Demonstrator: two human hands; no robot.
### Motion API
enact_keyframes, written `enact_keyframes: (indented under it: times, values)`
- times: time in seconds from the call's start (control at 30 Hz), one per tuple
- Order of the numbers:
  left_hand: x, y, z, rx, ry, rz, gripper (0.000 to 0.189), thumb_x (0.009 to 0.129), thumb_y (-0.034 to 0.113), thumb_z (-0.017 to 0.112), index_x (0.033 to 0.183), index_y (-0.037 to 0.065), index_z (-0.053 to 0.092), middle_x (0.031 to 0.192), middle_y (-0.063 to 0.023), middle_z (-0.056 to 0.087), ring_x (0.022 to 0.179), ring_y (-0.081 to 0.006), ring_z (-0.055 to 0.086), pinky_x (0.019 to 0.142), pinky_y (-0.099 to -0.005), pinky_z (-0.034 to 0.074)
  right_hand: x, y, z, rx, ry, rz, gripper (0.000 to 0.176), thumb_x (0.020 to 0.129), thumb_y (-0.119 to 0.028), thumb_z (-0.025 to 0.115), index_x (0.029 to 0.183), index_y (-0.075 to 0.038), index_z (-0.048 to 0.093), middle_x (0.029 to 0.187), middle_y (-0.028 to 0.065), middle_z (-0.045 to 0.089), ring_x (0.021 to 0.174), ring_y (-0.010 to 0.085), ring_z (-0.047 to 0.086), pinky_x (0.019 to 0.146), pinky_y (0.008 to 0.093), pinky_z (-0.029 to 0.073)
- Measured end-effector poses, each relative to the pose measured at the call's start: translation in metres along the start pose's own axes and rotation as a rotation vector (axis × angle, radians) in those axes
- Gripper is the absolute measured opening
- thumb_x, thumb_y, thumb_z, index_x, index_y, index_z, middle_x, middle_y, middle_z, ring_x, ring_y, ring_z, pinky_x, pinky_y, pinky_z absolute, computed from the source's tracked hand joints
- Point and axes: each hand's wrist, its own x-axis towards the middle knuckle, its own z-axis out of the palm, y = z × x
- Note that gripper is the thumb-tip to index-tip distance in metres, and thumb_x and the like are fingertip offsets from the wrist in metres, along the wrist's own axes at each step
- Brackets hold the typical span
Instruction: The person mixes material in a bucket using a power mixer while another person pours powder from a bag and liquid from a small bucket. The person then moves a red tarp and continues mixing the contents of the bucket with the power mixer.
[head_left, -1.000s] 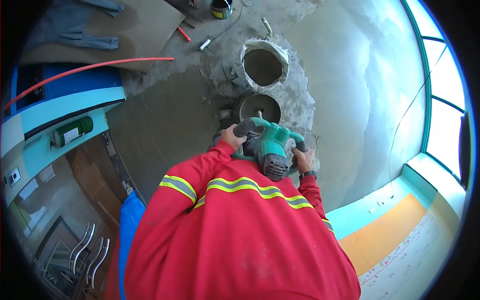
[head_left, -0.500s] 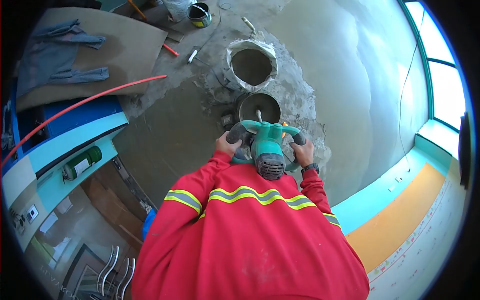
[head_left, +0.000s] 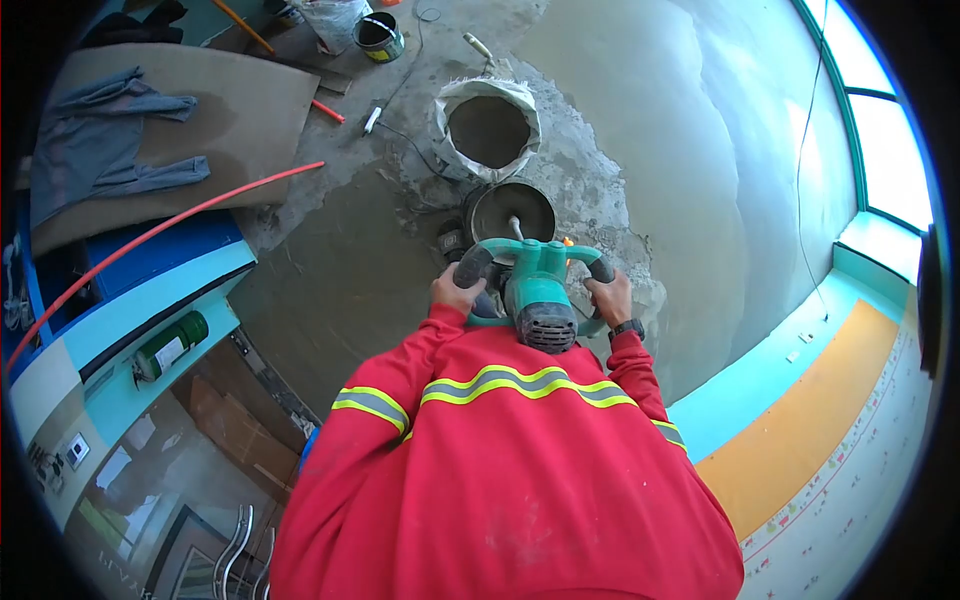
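we grip the green mixer (head_left: 535, 290) just above the bucket (head_left: 471, 216), left hand (head_left: 455, 292) and right hand (head_left: 610, 298) each wrapped tight round a handle. its shaft (head_left: 516, 228) dips into the bucket. looks like mid-mixing; next calls for a steady two-handed hold, shaft upright.

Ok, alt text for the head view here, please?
Left hand and right hand grip the handles of a green power mixer, its shaft down in a bucket of grey mix on a rough floor. An open sack stands just beyond the bucket.
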Motion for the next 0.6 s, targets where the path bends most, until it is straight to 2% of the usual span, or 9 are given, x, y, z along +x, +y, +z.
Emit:
enact_keyframes:
  times: [0.2, 0.3, 0.6]
  values:
    - [-0.005, -0.005, 0.008, -0.055, 0.019, 0.001, 0.024, 0.073, 0.013, 0.077, 0.092, 0.002, 0.066, 0.065, -0.0060, 0.065, 0.044, -0.0127, 0.057, 0.043, -0.0310, 0.046, 0.008, 0.001, -0.009, -0.057, -0.025, -0.018, 0.029, 0.067, -0.019, 0.069, 0.083, 0.004, 0.063, 0.057, 0.0051, 0.058, 0.049, 0.0133, 0.059, 0.049, 0.0303, 0.048]
    - [-0.006, -0.010, 0.014, -0.091, 0.023, 0.031, 0.024, 0.073, 0.014, 0.077, 0.091, 0.002, 0.066, 0.065, -0.0061, 0.065, 0.043, -0.0128, 0.057, 0.043, -0.0305, 0.045, 0.008, 0.001, -0.013, -0.017, -0.034, -0.039, 0.021, 0.070, -0.015, 0.068, 0.080, 0.001, 0.060, 0.058, 0.0024, 0.056, 0.048, 0.0118, 0.055, 0.046, 0.0286, 0.044]
    - [-0.013, -0.012, 0.024, -0.055, 0.043, -0.006, 0.026, 0.074, 0.018, 0.079, 0.090, 0.002, 0.066, 0.064, -0.0061, 0.065, 0.044, -0.0139, 0.058, 0.044, -0.0309, 0.046, 0.003, -0.017, -0.023, -0.058, -0.047, -0.023, 0.026, 0.071, -0.020, 0.072, 0.080, 0.000, 0.060, 0.058, 0.0014, 0.055, 0.047, 0.0113, 0.053, 0.046, 0.0289, 0.043]
